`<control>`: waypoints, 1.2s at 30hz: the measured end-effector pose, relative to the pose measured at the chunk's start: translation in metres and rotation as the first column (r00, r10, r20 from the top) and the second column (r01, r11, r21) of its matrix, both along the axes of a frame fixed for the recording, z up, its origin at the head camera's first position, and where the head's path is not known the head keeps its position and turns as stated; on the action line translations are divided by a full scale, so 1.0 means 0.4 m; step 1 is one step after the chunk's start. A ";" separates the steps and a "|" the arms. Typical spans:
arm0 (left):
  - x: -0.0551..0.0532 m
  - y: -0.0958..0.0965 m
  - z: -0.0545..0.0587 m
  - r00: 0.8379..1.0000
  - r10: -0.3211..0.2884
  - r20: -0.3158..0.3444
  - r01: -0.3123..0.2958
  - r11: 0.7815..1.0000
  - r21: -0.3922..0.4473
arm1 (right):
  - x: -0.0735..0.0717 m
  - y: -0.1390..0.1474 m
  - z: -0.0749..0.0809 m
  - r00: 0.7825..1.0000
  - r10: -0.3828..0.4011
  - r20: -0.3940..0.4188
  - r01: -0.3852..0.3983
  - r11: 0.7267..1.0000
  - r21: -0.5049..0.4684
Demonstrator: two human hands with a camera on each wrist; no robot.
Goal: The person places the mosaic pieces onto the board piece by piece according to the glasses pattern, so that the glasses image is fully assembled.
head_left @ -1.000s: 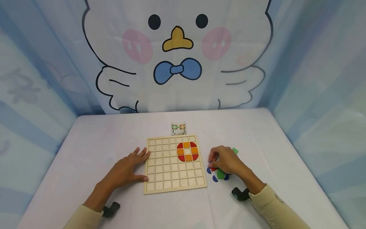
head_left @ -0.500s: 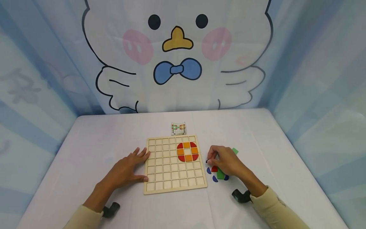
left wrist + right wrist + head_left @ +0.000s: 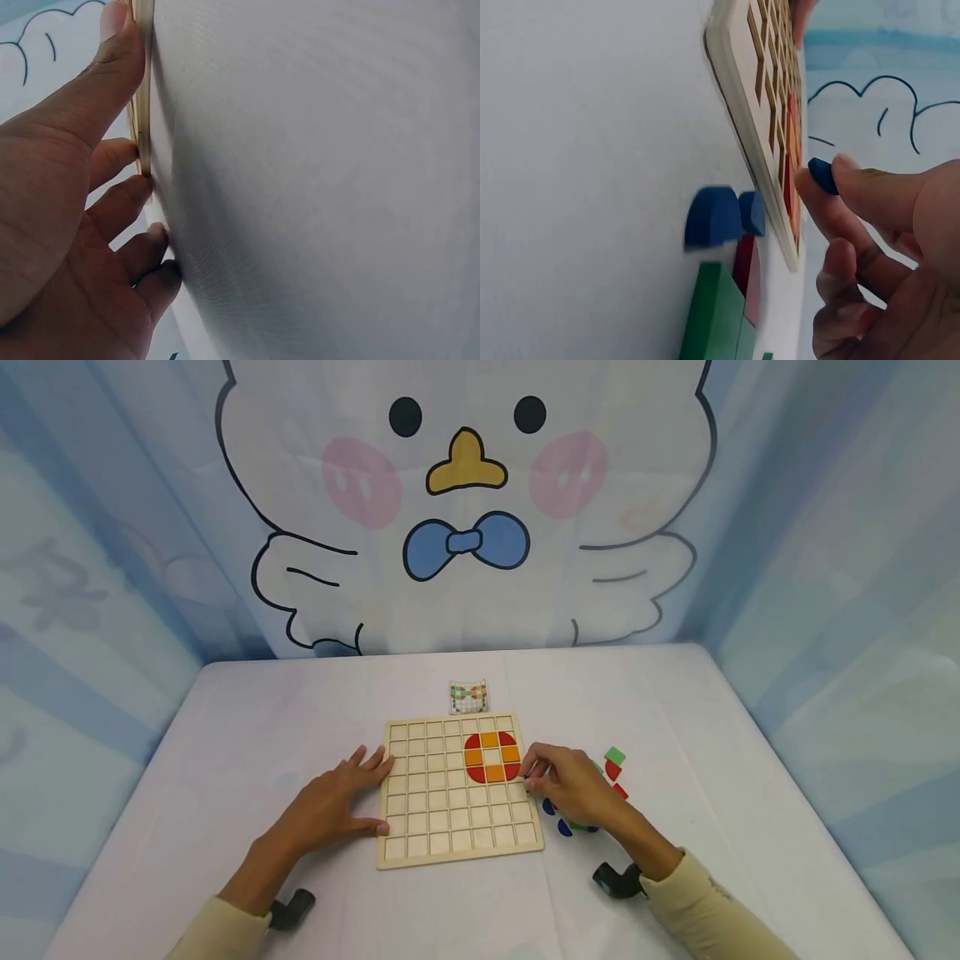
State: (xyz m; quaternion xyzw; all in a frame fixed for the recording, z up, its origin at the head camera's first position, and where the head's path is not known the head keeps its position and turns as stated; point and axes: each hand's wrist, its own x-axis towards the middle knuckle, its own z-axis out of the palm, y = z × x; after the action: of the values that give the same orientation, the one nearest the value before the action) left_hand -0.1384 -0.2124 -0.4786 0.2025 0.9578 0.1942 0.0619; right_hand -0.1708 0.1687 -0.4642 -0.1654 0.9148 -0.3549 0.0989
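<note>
A wooden grid board [image 3: 420, 852] lies mid-table in the head view. Red corner pieces and orange squares [image 3: 473, 757] form a ring in its upper right. My left hand [image 3: 333, 806] rests against the board's left edge, thumb and fingers spread; the left wrist view shows its fingertips [image 3: 112, 19] touching the wooden side. Between right thumb and index finger I pinch a small blue piece with a rounded side [image 3: 823, 175]. That right hand [image 3: 570, 785] is at the board's right edge, just below the ring's level, and hides part of the loose pieces.
Right of the board lie loose pieces: blue rounded ones [image 3: 565, 827], a green one [image 3: 615, 755] and red ones [image 3: 612, 770]. A small pattern card [image 3: 468, 697] sits behind the board. Black wrist cameras [image 3: 618, 880] hang beside both wrists. A printed curtain [image 3: 465, 602] stands behind the table.
My right hand has lifted the blue piece from the loose pieces and moved left to the board's edge, uncovering red pieces behind it. The left hand and board have stayed put.
</note>
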 end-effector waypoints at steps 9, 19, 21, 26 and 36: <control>-0.001 0.001 0.002 1.000 0.001 0.014 -0.001 1.000 0.002 | 0.001 -0.036 -0.010 0.997 -0.060 -0.057 0.059 0.998 -0.026; 0.001 0.004 0.008 1.000 0.010 0.023 -0.009 1.000 -0.004 | 0.002 -0.075 -0.025 0.983 -0.161 -0.088 0.167 0.984 0.067; 0.001 0.005 0.010 1.000 0.012 0.026 -0.012 1.000 -0.006 | 0.003 -0.081 -0.023 0.982 -0.173 -0.076 0.180 0.979 0.094; 0.003 0.005 0.010 1.000 0.015 0.023 -0.015 1.000 -0.003 | 0.004 -0.085 -0.020 0.983 -0.172 -0.071 0.180 0.976 0.122; 0.005 0.002 0.007 1.000 0.017 0.017 -0.016 1.000 -0.004 | 0.006 -0.083 -0.014 0.985 -0.161 -0.061 0.168 0.977 0.132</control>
State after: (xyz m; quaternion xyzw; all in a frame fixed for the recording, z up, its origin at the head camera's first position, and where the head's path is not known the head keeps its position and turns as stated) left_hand -0.1366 -0.2115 -0.4756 0.1928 0.9593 0.1947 0.0687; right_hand -0.1683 0.1357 -0.4699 -0.0908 0.9497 -0.2941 0.0575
